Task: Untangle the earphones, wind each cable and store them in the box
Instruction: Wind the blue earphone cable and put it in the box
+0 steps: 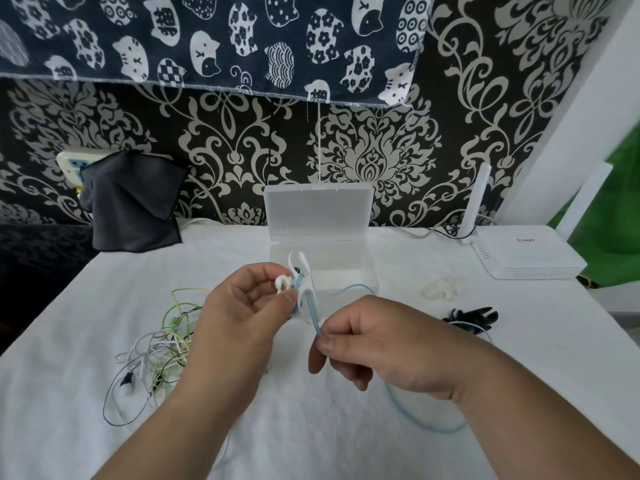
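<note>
Right hand [384, 348] up front, thumb and forefinger pinching the light-blue cable [314, 323], other fingers curled under. Left hand [239, 306] grips one white winder [302, 289] between thumb and fingertips, held above the table just in front of the box. The winder's long axis stands near upright, top tipped away toward the box, with blue strands running lengthwise along it. Slack cable loops over the white tablecloth [311, 427] to the right. One clear box [318, 209] sits behind, lid open and upright. One tangle [156, 351] of green, white and black cables lies at left. Two spare winders lie at right: one clear winder [440, 289], one black winder [472, 317].
</note>
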Demonstrator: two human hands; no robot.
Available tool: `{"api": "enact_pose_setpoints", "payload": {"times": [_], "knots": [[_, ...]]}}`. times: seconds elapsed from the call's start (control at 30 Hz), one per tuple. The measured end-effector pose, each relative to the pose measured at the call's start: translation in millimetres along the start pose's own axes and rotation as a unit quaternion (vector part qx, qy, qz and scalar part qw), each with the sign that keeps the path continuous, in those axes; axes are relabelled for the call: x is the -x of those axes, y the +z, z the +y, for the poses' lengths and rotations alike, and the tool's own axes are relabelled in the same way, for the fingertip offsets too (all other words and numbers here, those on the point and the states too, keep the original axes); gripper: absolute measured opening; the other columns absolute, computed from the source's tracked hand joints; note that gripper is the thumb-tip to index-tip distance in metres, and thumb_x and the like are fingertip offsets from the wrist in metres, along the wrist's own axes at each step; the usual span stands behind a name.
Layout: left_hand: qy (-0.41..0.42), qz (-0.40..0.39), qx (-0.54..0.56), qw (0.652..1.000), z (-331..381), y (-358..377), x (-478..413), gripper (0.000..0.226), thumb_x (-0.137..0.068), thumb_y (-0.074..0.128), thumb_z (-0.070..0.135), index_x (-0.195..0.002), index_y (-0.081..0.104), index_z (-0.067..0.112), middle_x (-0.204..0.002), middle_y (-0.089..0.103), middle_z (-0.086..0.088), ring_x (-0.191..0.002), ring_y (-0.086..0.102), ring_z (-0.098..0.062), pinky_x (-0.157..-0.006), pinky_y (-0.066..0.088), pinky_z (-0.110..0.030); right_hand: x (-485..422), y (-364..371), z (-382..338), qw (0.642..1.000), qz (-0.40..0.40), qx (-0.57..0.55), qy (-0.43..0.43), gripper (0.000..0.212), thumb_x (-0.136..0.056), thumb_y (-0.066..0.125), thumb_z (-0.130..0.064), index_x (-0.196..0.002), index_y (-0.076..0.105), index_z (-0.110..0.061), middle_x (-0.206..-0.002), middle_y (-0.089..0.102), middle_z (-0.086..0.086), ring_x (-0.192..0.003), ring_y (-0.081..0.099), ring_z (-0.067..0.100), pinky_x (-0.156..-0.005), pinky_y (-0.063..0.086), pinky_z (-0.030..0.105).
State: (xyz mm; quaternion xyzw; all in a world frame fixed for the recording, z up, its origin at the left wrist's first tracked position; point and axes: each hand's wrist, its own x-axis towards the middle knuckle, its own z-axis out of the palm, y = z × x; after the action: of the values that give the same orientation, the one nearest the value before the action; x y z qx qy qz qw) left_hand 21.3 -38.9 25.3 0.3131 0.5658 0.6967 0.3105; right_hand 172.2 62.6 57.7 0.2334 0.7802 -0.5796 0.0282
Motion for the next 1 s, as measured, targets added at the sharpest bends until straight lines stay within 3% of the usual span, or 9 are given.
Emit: {"api": "enact_pose_setpoints", "payload": {"times": [0.13, 0.23, 0.3, 0.43, 0.5, 0.63, 0.73, 0.87, 1.0], "knots": [[-0.009, -0.019, -0.003, 1.000, 1.3, 3.6, 2.3, 0.014, -0.089, 0.064, -0.005, -0.092, 0.066, 0.008, -0.072, 0.067, -0.005, -0.068, 0.061, -0.017, -0.069, 0.055, -0.025, 2.2, 2.3, -1.2, 1.000, -0.015, 0.007, -0.011, 0.030, -0.102, 0.052, -0.023, -0.089, 0.073, -0.008, -0.066, 0.053, 0.001, -0.066, 0.051, 0.016, -0.066, 0.046, 0.028], [0.026, -0.028, -0.091, 0.995, 3.2, 4.9, 4.0, 0.018, -0.088, 0.063, -0.007, -0.092, 0.066, 0.011, -0.062, 0.062, 0.009, -0.054, 0.055, -0.004, -0.054, 0.043, -0.011, 6.6, -4.2, -6.9, 0.998, 0.019, -0.025, -0.062, 0.028, -0.100, 0.056, -0.019, -0.082, 0.072, -0.006, -0.060, 0.051, 0.002, -0.060, 0.048, 0.014, -0.062, 0.044, 0.026], [0.053, -0.040, -0.151, 0.986, 4.5, 5.6, 4.8, 0.019, -0.086, 0.066, -0.006, -0.090, 0.067, 0.013, -0.068, 0.065, 0.008, -0.054, 0.055, 0.000, -0.050, 0.038, -0.007, 10.3, -11.1, -11.0, 0.992, 0.060, -0.047, -0.097, 0.025, -0.096, 0.060, -0.020, -0.077, 0.072, -0.008, -0.057, 0.050, 0.004, -0.056, 0.046, 0.012, -0.058, 0.042, 0.025], [0.041, -0.087, -0.195, 0.976, 6.2, 6.3, 7.9, 0.019, -0.087, 0.066, -0.004, -0.086, 0.067, 0.015, -0.075, 0.068, 0.001, -0.049, 0.050, 0.002, -0.047, 0.035, -0.006, 13.8, -24.1, -12.1, 0.976, 0.181, -0.061, -0.104, 0.024, -0.082, 0.059, -0.028, -0.073, 0.070, -0.009, -0.050, 0.040, -0.003, -0.050, 0.033, 0.013, -0.051, 0.029, 0.027], [0.032, -0.130, -0.188, 0.973, 6.9, 5.1, 8.4, 0.024, -0.087, 0.068, -0.002, -0.085, 0.068, 0.022, -0.080, 0.069, 0.002, -0.058, 0.055, -0.001, -0.054, 0.039, -0.008, 14.2, -28.9, -11.5, 0.965, 0.241, -0.016, -0.099, 0.024, -0.081, 0.059, -0.033, -0.073, 0.070, -0.013, -0.051, 0.036, -0.005, -0.052, 0.030, 0.015, -0.052, 0.026, 0.029], [0.000, -0.205, -0.134, 0.970, 8.2, 5.2, 10.7, 0.011, -0.080, 0.068, 0.011, -0.087, 0.068, 0.019, -0.078, 0.064, 0.001, -0.069, 0.055, -0.012, -0.065, 0.041, -0.028, 10.0, -28.4, -9.3, 0.945, 0.312, 0.036, -0.085, 0.024, -0.092, 0.064, -0.024, -0.072, 0.070, -0.013, -0.045, 0.032, -0.012, -0.042, 0.028, 0.007, -0.045, 0.025, 0.017], [-0.005, -0.209, -0.047, 0.977, 10.8, 7.5, 12.3, 0.013, -0.076, 0.067, 0.003, -0.087, 0.069, 0.010, -0.074, 0.063, -0.001, -0.067, 0.057, -0.010, -0.063, 0.046, -0.018, 4.4, -26.3, -3.2, 0.938, 0.338, 0.055, -0.054, 0.023, -0.094, 0.063, -0.023, -0.074, 0.071, -0.015, -0.041, 0.039, -0.015, -0.039, 0.036, 0.003, -0.043, 0.028, 0.013], [-0.016, -0.153, 0.049, 0.987, 12.8, 8.2, 9.9, 0.014, -0.074, 0.065, 0.002, -0.083, 0.070, 0.010, -0.072, 0.063, -0.009, -0.060, 0.058, -0.011, -0.058, 0.046, -0.013, -1.9, -20.1, 3.8, 0.957, 0.285, 0.059, 0.007, 0.016, -0.094, 0.065, -0.025, -0.081, 0.073, -0.020, -0.052, 0.055, -0.014, -0.040, 0.041, -0.001, -0.043, 0.030, 0.012], [-0.027, -0.049, 0.099, 0.993, 8.7, 3.4, 1.7, 0.009, -0.075, 0.067, 0.008, -0.082, 0.070, 0.013, -0.072, 0.067, -0.009, -0.064, 0.061, -0.014, -0.066, 0.053, -0.020, -6.5, -1.0, 5.6, 0.992, 0.105, 0.064, 0.030, 0.025, -0.099, 0.056, -0.027, -0.084, 0.074, -0.020, -0.057, 0.052, -0.010, -0.054, 0.045, 0.010, -0.059, 0.037, 0.026]]}}
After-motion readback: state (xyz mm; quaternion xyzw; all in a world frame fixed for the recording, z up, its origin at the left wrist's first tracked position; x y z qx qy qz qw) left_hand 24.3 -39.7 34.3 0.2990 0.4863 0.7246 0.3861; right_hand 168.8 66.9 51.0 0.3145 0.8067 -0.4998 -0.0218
